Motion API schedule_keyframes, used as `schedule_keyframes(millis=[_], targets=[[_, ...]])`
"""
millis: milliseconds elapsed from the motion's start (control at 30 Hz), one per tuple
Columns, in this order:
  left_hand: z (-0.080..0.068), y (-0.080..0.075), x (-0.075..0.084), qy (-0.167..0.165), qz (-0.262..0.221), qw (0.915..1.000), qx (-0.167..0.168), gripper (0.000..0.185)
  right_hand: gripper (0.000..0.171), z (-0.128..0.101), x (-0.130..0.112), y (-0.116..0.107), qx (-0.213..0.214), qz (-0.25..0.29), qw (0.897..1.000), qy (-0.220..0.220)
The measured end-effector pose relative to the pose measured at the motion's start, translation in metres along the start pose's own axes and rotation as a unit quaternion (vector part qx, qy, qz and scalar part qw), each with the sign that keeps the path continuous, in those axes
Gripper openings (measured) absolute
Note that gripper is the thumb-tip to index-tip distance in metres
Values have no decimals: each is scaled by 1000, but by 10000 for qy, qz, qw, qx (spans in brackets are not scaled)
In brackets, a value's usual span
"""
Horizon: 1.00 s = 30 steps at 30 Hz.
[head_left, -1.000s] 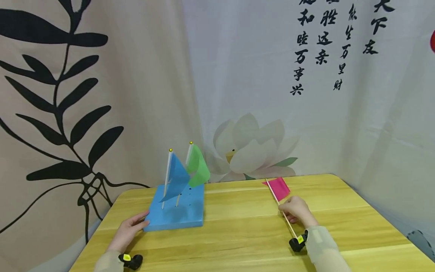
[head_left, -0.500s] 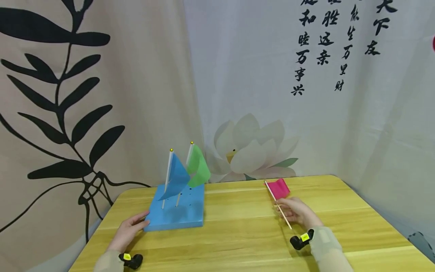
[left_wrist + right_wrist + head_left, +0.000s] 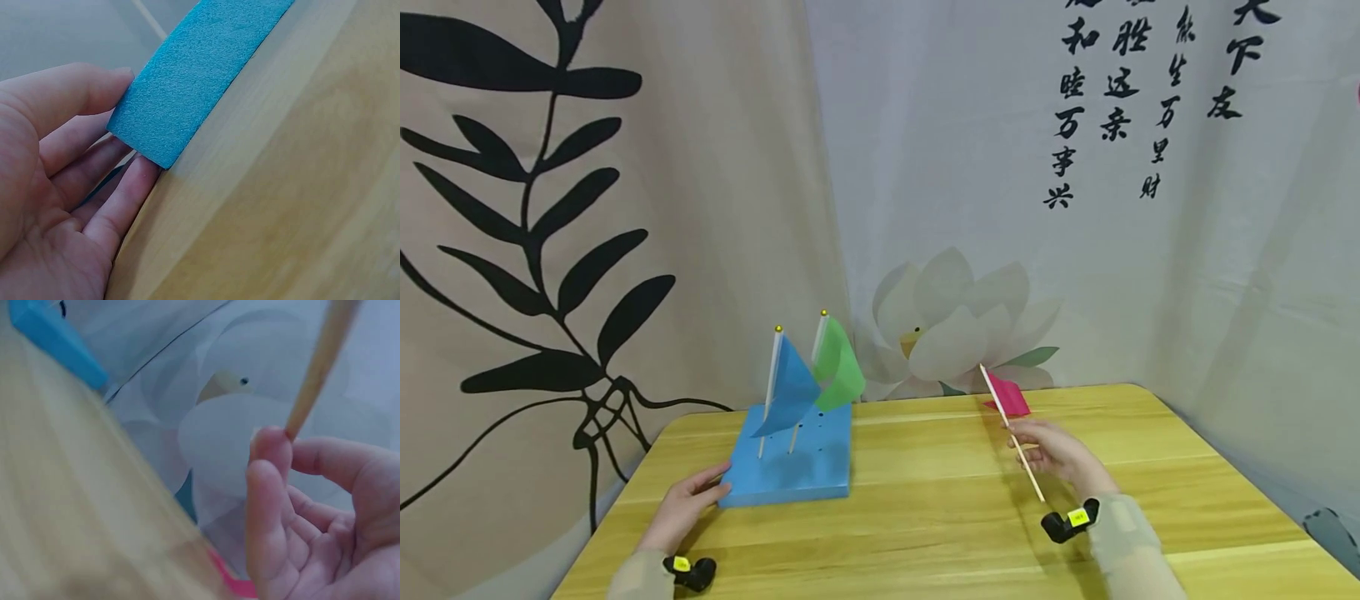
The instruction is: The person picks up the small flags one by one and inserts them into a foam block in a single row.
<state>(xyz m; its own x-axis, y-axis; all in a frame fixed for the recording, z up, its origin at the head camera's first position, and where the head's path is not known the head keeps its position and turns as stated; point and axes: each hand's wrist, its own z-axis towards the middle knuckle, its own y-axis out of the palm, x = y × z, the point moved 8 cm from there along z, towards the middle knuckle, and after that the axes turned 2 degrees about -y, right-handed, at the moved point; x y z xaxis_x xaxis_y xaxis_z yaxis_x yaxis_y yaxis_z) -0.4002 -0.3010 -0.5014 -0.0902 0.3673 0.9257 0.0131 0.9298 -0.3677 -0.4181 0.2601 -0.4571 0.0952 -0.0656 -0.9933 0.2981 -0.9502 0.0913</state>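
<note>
Pinching pink flag (image 3: 1007,395) on thin wooden stick, right hand (image 3: 1056,457).

The right hand (image 3: 1054,454) pinches the stick of a pink flag (image 3: 1009,397), whose cloth rises just beyond its fingertips, while the left hand (image 3: 688,506) rests its fingers against the near corner of a blue foam block (image 3: 790,471) holding a blue flag (image 3: 790,390) and a green flag (image 3: 837,367) upright.
</note>
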Motion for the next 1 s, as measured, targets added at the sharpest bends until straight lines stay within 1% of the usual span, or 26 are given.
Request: schedule_keyframes(millis=[167,400,500,633,733,867,1000], targets=[[2,0,-1,9,16,10000,-4,67,22,-6,-25,10,-103,87,9995,-285],[2,0,-2,12,44,10000,54,66,24,-14,-54,21,-245,147,9979,-585],[2,0,-1,20,46,10000,21,66,21,-16,-68,25,-220,88,9971,-717],[2,0,-1,11,2,10000,-30,66,18,-14,-85,34,-120,-119,9963,-845],[2,0,-2,13,-18,10000,-16,66,25,-11,-94,45,-44,-328,9956,-872],[3,-1,-2,23,2,10000,3,67,37,-4,-102,63,65,-443,9947,-922],[3,0,-1,40,1,10000,-11,68,40,5,-103,81,229,-486,9928,-1067]])
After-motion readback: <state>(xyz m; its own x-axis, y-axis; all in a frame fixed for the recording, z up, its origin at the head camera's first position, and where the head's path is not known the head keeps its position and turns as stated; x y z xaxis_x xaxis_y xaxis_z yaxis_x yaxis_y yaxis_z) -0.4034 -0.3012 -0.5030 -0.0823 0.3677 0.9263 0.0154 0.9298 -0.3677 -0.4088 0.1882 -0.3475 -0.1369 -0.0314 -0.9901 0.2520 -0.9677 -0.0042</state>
